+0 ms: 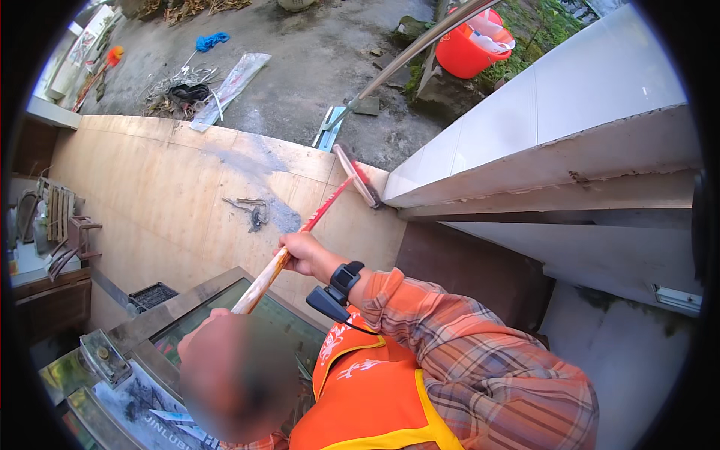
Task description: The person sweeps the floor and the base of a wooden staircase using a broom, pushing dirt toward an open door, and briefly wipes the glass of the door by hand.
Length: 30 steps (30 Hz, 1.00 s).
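My right hand [306, 253] is wrapped around the middle of a broom's handle [264, 284], wood-coloured below and red near the head. The broom head [357, 175], with red bristles, lies on the tan floor tiles beside the base of the white-tiled wall. My left hand [202, 329] is at the upper end of the handle with its fingers curled; a blurred patch hides most of it. A streak of grey dust [281, 214] and a small heap of twigs and debris [253, 211] lie on the tiles left of the broom head.
A flat mop [331, 129] with a metal pole stands at the tile edge. Beyond, on concrete, lie a plastic sheet [233, 90] and a red bucket [472, 48]. A glass-topped metal-framed table [225, 281] is close to my body; a black basket [152, 295] sits beyond it.
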Each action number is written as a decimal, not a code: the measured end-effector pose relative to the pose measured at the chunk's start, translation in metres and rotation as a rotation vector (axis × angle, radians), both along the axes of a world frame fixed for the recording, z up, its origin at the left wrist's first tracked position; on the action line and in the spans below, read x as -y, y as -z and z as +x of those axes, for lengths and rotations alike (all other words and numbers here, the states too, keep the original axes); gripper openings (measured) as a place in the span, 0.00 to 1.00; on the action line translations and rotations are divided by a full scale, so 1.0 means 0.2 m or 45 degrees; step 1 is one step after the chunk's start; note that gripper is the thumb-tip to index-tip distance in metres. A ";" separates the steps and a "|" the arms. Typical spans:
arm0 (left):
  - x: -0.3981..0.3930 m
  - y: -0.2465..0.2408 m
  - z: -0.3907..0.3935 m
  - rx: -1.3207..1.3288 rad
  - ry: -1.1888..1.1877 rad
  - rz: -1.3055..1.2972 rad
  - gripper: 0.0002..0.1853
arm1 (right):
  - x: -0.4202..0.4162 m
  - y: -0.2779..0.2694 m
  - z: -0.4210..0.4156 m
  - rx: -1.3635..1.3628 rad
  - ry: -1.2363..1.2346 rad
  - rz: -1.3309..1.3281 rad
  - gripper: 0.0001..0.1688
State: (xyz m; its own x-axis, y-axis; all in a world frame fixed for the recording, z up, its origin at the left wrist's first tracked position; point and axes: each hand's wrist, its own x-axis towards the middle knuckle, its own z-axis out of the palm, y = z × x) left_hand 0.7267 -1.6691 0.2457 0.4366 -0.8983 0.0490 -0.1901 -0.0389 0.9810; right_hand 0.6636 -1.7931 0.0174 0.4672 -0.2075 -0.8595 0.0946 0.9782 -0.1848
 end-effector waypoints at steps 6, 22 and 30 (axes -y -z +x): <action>-0.07 -0.02 -0.11 0.170 0.000 0.046 0.16 | 0.05 0.02 0.18 0.324 -0.022 -0.076 0.06; -0.16 -0.02 0.04 -0.300 0.068 -0.166 0.18 | -0.22 -0.04 -0.09 0.028 0.018 0.112 0.06; -0.25 -0.15 -0.07 -0.235 0.102 -0.288 0.11 | -0.14 -0.40 -0.03 -0.037 -0.137 -0.198 0.08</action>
